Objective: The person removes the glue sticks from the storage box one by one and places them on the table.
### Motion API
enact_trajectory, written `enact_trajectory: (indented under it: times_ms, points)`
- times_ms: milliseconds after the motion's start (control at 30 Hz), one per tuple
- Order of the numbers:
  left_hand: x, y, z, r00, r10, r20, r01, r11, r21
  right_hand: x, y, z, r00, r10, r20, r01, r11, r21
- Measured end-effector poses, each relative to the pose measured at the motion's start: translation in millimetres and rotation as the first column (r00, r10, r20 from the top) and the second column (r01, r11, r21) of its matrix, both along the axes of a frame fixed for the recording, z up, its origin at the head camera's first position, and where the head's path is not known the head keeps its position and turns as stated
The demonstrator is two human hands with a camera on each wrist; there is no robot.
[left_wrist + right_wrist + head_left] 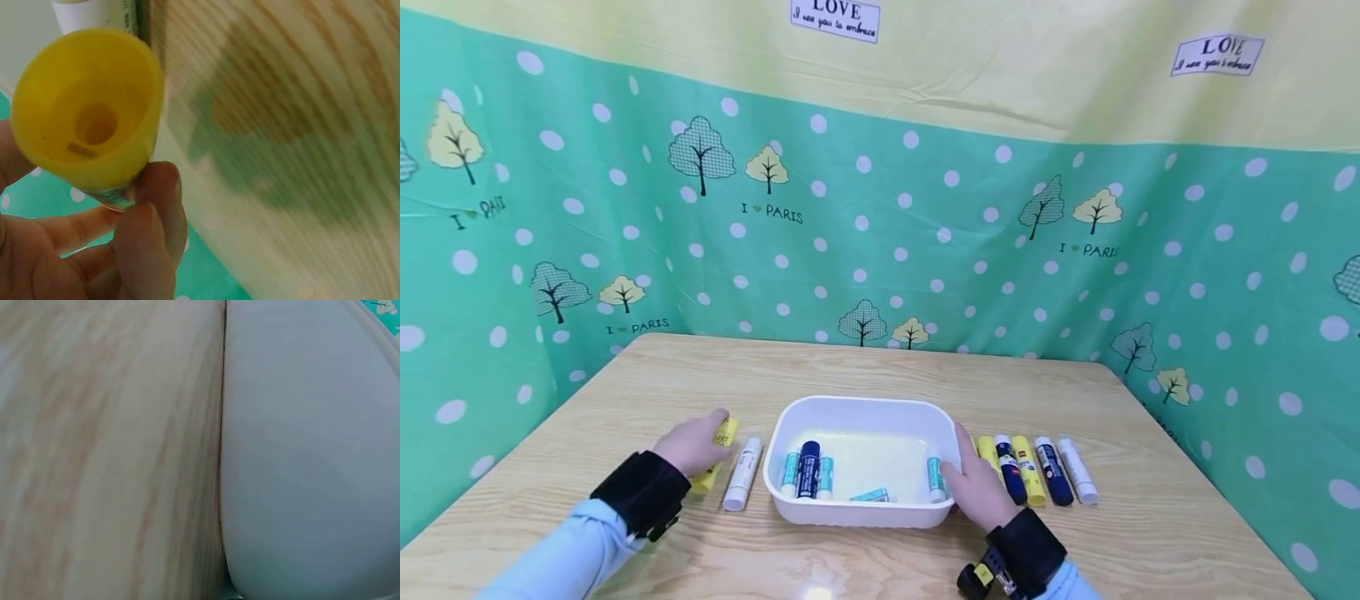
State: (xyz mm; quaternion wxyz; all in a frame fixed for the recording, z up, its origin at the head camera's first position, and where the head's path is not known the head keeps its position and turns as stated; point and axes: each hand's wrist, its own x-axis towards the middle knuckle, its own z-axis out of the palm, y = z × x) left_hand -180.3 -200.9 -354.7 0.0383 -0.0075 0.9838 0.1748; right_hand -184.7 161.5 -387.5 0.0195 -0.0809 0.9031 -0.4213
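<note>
My left hand [697,444] grips a yellow glue stick [706,482] just left of a white glue stick [743,475] on the table. In the left wrist view, the hollow end of the yellow glue stick [87,100] faces the camera, with fingers [159,206] around its side. At the right end of a white plastic bin [861,515], my right hand [981,492] holds the rim, thumb inside. The bin contains a dark blue glue stick [808,471] and several small teal-and-white ones [936,479]. The right wrist view shows the bin's outer wall [312,450].
Right of the bin lies a row of glue sticks: yellow ones [1028,471], dark blue ones [1053,471] and a white one [1078,471]. Behind the wooden table [865,362] hangs a green and yellow patterned curtain [880,233], which also encloses both sides.
</note>
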Motion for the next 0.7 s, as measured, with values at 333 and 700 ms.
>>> enact_trajectory:
  times_ms: [333,700]
  points:
    - [-2.4,0.6,-7.0,0.999,0.017,0.041,-0.016,1.0,-0.01,-0.3,0,1.3,1.0,0.006,-0.008,-0.006,1.0,0.003]
    - [-4.9,0.2,-11.9,0.998,0.018,0.06,-0.017,1.0,-0.016,0.6,-1,2.0,1.0,0.001,0.002,-0.001,1.0,0.008]
